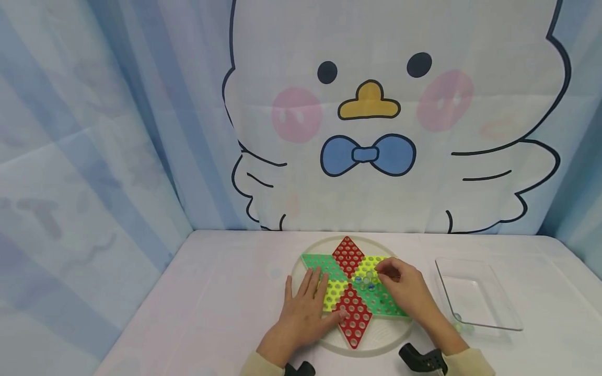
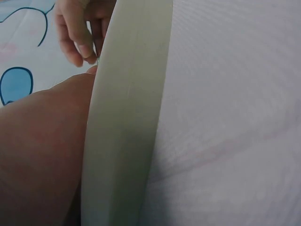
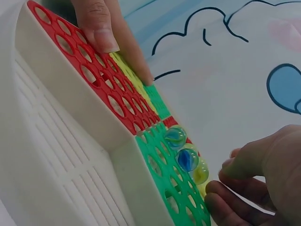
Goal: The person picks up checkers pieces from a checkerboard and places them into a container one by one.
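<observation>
A Chinese checkers board (image 1: 355, 319) with red, green and yellow star points lies on the table. My left hand (image 1: 303, 308) rests on its left side, fingers spread over the green and yellow parts and thumb on the near red point. Several glass marbles (image 1: 367, 282) sit clustered right of the star's centre; a blue-swirled marble (image 3: 187, 160) and a yellow one (image 3: 201, 171) show in the right wrist view. Beside them, at the right yellow point, my right hand (image 1: 404, 284) has thumb and fingertips close together. Whether a marble is between them is hidden.
A clear plastic tray (image 1: 505, 300) stands right of the board. A few marbles (image 1: 458, 324) show at its near left corner. Behind the white table (image 1: 197, 292) hangs a curtain (image 1: 367, 198) with a cartoon bird, and another curtain (image 1: 89, 209) closes the left side.
</observation>
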### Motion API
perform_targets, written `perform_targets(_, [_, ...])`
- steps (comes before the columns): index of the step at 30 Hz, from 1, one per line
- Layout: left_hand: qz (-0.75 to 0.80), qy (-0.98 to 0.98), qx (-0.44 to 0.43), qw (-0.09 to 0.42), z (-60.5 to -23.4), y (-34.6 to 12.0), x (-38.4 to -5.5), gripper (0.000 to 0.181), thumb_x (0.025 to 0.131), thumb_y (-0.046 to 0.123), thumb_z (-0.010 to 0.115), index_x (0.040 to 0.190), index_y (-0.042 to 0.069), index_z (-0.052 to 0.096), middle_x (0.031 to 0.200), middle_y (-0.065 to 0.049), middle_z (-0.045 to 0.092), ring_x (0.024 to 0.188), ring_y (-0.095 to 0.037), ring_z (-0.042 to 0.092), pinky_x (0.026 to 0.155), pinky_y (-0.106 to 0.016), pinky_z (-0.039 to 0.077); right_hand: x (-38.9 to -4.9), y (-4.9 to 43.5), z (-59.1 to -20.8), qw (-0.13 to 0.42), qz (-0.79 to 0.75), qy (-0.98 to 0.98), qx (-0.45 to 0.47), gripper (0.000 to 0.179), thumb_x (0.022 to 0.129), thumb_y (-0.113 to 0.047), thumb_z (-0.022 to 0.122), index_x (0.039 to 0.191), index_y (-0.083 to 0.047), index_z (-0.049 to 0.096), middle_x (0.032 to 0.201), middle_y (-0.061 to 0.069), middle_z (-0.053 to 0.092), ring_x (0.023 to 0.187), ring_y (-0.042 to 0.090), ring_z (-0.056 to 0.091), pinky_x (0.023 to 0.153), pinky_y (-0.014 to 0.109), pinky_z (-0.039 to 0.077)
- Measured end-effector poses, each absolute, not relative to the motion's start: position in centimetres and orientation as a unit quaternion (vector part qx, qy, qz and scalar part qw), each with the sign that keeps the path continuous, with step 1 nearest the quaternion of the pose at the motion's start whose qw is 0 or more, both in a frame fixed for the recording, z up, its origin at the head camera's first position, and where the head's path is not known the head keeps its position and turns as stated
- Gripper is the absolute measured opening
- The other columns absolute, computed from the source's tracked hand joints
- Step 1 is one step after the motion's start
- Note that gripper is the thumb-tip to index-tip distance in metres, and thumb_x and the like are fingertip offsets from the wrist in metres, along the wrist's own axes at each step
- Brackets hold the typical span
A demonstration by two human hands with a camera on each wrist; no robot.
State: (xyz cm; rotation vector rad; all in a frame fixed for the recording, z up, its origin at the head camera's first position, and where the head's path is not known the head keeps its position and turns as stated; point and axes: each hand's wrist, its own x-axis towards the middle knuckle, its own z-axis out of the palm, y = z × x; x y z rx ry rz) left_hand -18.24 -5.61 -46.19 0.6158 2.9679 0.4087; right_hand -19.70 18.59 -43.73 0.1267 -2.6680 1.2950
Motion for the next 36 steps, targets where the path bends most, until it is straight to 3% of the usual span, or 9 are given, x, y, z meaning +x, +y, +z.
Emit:
perform_targets(16, [0.148,0.966,0.208,0.028,-45.4,-5.6,-17.8,0.093,0.093,0.076,0.032,0.158,0.011,0.023,0.167,-0.011,0.016,0.155,-0.029,0.011,0.118,-0.067,0.002,-19.8,18.4,-44.6,0.095,0.419,-0.901,0.058,0.015,0.088,0.0,0.068,0.101,-0.006,0.068,0.099,0.006,0.07,0.093,0.017,0.066,0.08,0.029,0.057])
perform_targets(36, [0.123,0.971,0.203,0.024,-46.3,-5.6,-18.0,0.094,0.092,0.078,0.029,0.159,0.014,0.021,0.168,-0.007,0.012,0.156,-0.026,0.007,0.119,-0.066,0.0,-19.8,18.0,-45.3,0.13,0.411,-0.899,0.081,0.02,0.085,0.006,0.069,0.098,-0.009,0.069,0.099,0.005,0.071,0.088,0.015,0.067,0.074,0.025,0.056])
